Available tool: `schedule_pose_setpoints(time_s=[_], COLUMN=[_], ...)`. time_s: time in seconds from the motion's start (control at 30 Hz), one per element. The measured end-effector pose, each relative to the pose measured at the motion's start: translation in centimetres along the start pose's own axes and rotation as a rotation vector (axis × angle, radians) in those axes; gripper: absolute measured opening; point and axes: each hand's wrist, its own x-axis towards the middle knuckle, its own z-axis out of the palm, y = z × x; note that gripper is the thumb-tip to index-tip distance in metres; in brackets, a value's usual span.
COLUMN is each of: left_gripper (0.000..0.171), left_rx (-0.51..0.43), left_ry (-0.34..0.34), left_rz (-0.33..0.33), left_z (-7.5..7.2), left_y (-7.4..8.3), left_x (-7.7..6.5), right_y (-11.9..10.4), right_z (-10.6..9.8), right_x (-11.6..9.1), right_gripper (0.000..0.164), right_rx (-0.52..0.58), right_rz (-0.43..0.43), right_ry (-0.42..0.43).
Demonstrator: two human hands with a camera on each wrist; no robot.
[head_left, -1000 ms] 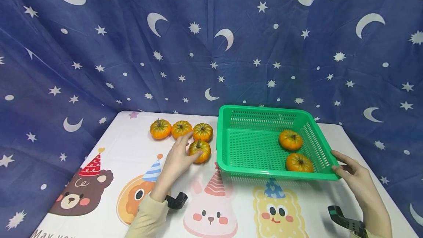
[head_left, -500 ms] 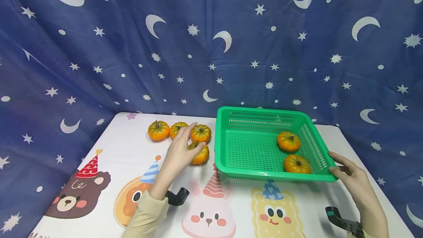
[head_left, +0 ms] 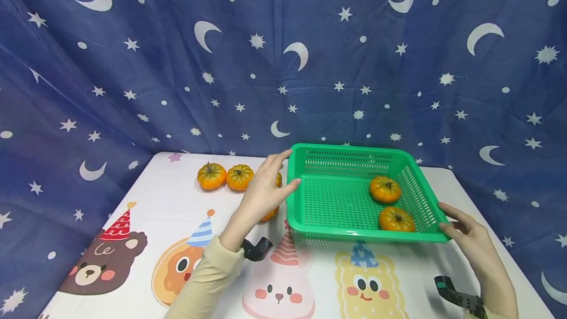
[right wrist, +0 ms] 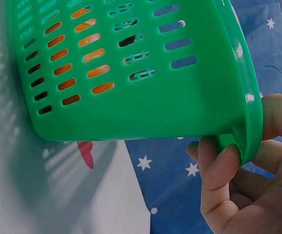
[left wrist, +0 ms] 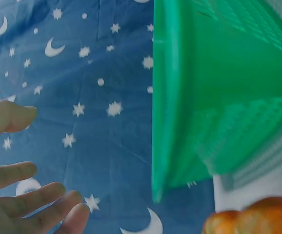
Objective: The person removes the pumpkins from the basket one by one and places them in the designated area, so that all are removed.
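A green plastic basket stands on the table with two small orange pumpkins inside, a rear pumpkin and a front pumpkin. My right hand pinches the basket's rim at the front right corner; the right wrist view shows thumb and fingers on either side of it. At the left rim, my left hand is spread with nothing in it. A gap shows between its fingers and the basket wall in the left wrist view. Two pumpkins are mostly hidden behind this hand.
Two more pumpkins, one at the far left and one beside it, sit on the white cartoon-printed tablecloth. A blue moon-and-star curtain hangs right behind the table.
My left hand has moved right, from around the front pumpkin on the table to the basket's left rim, leaving that pumpkin on the cloth. The right hand stays at the corner.
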Motion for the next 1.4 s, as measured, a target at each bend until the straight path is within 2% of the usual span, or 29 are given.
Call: schedule_pose_setpoints(time_s=[0.23,0.43,1.0,1.4], left_gripper=[0.067,0.066,0.062,0.059], left_rx=[0.027,0.032,0.08,0.084], left_ry=[-0.031,-0.083,-0.183,-0.26], left_rz=[0.111,0.158,0.227,0.209], left_z=[1.2,2.3,6.6,10.1], left_y=[2.4,4.3,7.9,9.1], left_x=[1.6,2.8,6.6,9.1], right_y=[-0.1,-0.2,-0.4,-0.3], right_z=[0.1,0.0,0.2,0.2], right_x=[-0.1,-0.1,-0.1,-0.2], right_gripper=[0.055,0.054,0.053,0.053], right_rx=[-0.015,-0.007,0.003,0.01], right_rz=[-0.003,-0.023,-0.027,-0.019], right_ry=[0.012,0.019,0.021,0.015])
